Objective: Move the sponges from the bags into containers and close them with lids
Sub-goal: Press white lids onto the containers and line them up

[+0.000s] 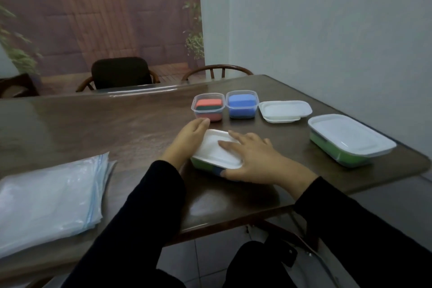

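Note:
A small container with green sponges [203, 163] sits in front of me with a white lid [216, 151] on top. My right hand [251, 155] lies flat on the lid, fingers straight, thumb at the near edge. My left hand [188, 139] rests against the container's left side, fingers straight. Behind it stand two uncovered containers: one with red and green sponges [208, 107], one with blue sponges [242, 104]. Two loose white lids [284, 111] lie stacked to their right. A larger lidded container with green sponges [350, 139] stands at the right.
A stack of clear zip bags [50, 196] lies at the table's near left. The brown table [117, 124] ends close on the right beside a pale wall. Two chairs [120, 73] stand behind the far edge.

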`<state>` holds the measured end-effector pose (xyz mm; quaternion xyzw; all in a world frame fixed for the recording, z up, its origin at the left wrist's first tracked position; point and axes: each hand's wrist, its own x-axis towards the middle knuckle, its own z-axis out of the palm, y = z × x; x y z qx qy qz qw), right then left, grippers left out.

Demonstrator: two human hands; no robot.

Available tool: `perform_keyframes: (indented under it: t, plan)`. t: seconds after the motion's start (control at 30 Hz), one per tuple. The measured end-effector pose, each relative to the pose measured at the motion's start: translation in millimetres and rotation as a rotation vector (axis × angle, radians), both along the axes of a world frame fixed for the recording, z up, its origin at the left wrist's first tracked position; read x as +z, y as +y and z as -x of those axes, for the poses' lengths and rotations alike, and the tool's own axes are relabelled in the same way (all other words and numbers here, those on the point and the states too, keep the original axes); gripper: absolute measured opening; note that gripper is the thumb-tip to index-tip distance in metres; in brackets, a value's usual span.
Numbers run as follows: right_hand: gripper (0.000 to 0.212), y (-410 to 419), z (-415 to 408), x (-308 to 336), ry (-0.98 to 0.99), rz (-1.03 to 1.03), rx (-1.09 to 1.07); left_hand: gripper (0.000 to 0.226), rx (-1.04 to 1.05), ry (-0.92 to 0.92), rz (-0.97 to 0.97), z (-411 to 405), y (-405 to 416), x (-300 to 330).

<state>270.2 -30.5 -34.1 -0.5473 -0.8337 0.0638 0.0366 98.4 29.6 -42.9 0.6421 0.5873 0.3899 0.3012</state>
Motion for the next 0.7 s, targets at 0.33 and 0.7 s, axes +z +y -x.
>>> perform_keyframes:
  t: [0.33, 0.7]
  plan:
    - [0.076, -19.1, -39.4, -13.9, 0.018, -0.211, -0.626, 0.022, 0.028, -0.225, -0.123, -11.3, 2.5, -11.0]
    - [0.069, -26.2, -60.2, -20.4, -0.110, -0.406, -0.700, 0.022, 0.013, -0.081, -0.166, -5.0, 3.7, -24.0]
